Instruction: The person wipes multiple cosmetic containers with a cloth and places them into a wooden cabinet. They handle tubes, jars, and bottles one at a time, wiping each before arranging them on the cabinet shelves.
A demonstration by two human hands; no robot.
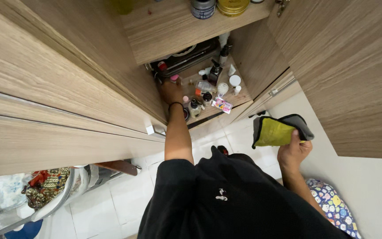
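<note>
While the left hand (pixel 171 91) reaches among small bottles (pixel 208 88) crowding the low shelf (pixel 239 98) at centre frame, grip hidden, the right hand (pixel 293 150) pinches a yellow-grey cloth (pixel 277 131) at right; a careless sweep could topple those bottles.

matt wood-grain cupboard (pixel 58 66), soft yellow-grey cloth (pixel 277 131)
</note>
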